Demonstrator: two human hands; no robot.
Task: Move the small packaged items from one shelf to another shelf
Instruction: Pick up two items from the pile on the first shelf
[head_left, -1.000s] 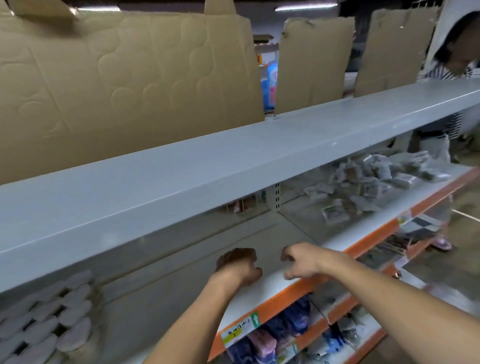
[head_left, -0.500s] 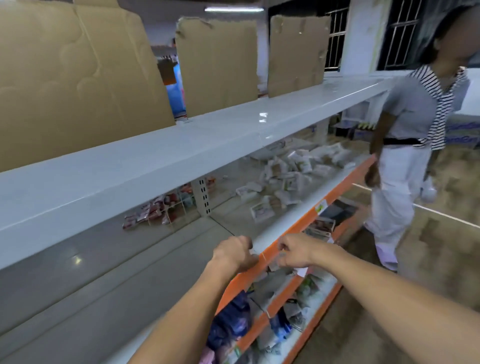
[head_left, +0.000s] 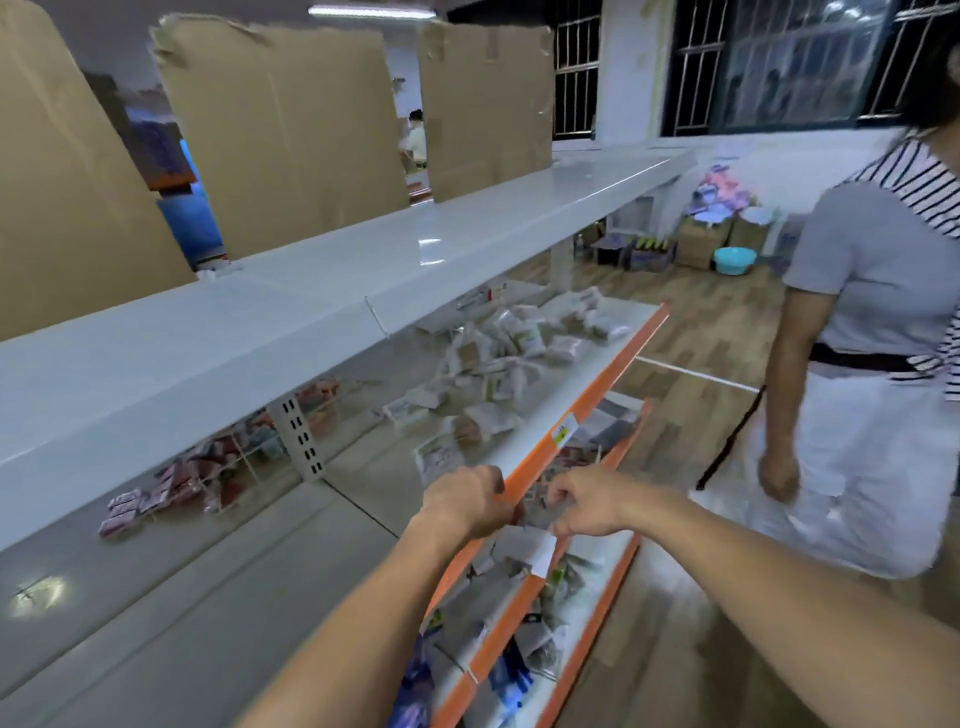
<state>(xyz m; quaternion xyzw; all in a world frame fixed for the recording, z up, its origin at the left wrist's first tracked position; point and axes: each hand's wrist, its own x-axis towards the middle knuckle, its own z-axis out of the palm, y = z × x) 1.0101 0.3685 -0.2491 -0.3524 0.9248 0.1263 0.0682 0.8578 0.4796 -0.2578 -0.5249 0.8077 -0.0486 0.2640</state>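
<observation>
Small white packaged items (head_left: 511, 348) lie in a loose pile on the middle shelf (head_left: 605, 387), which has an orange front edge. One flat packet (head_left: 438, 458) lies nearest to me. My left hand (head_left: 465, 506) hovers at that orange edge with its fingers curled in a fist, and I see nothing in it. My right hand (head_left: 584, 501) is just to the right, in front of the edge, fingers curled too, with no item plainly in it. A bare white top shelf (head_left: 363, 270) runs above.
A person in a grey top and white trousers (head_left: 883, 374) stands close on the right. Cardboard sheets (head_left: 291, 135) stand behind the top shelf. Lower orange-edged shelves (head_left: 524, 587) hold more packets. Red packets (head_left: 171, 483) lie behind the shelf at left. Boxes and a blue basin (head_left: 734, 260) sit by the far wall.
The view has swung right along the shelf, bringing the pile of packets and the person closer. Both hands stay curled and have drifted from above the shelf to its orange front edge.
</observation>
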